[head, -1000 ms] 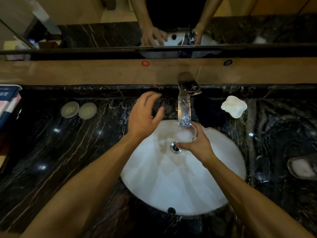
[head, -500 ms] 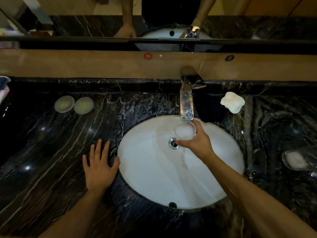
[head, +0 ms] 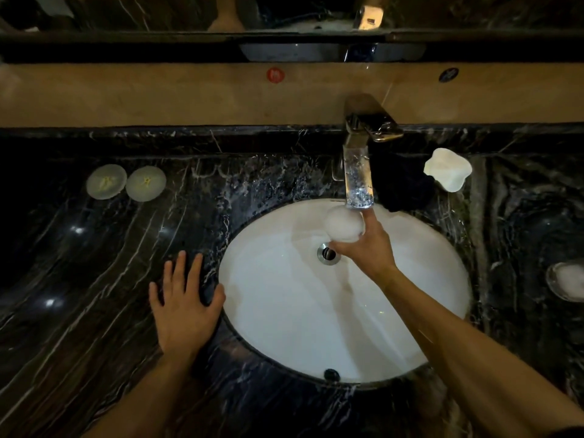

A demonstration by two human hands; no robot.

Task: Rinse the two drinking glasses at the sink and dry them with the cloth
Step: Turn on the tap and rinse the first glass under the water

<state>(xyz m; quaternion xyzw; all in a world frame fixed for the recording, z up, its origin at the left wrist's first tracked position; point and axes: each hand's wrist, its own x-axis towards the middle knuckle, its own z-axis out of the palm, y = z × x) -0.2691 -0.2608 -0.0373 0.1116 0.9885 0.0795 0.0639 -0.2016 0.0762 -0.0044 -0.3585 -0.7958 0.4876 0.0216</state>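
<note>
My right hand (head: 368, 245) grips a clear drinking glass (head: 344, 227) over the white oval sink (head: 284, 311), right under the faucet (head: 358, 147). Water streams from the spout into the glass, which is full of white froth. My left hand (head: 183, 308) lies flat, fingers spread, on the black marble counter (head: 94, 295) at the sink's left rim. A second glass (head: 567, 281) lies on the counter at the far right. A dark cloth (head: 403, 191) lies behind the sink, right of the faucet.
Two round pale coasters (head: 126, 182) sit at the back left of the counter. A white wavy soap dish (head: 448, 172) stands right of the faucet. The drain (head: 328, 253) is open in the sink. A mirror and a tan ledge run along the back.
My left hand dropped from near the faucet handle to the counter and now rests flat beside the sink. The glass in my right hand stays under the stream and has filled with froth.
</note>
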